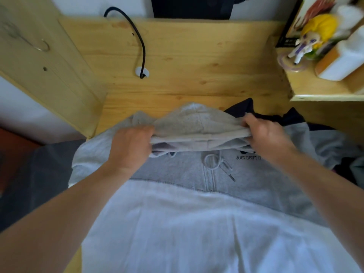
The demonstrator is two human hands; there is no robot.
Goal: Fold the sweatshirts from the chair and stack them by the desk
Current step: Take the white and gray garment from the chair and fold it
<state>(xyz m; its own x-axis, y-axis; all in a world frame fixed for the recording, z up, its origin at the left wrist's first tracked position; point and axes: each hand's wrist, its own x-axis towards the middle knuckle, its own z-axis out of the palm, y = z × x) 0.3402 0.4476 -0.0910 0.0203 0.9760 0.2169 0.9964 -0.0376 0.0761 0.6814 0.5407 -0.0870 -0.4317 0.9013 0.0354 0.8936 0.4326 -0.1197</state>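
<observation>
Lower hem of grey sweatshirt (197, 223) cut off at 6 o'clock. Dark garment (262, 115) mostly hidden beneath it, 2 o'clock. Chest print partly covered by right hand (264, 133). Figurine (313, 36) blurred, 1 o'clock.

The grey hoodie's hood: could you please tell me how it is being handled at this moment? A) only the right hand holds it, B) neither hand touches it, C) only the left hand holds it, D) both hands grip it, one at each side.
D: the left hand and the right hand each grip one side of the hood, holding it over the chest of the grey hoodie.
</observation>
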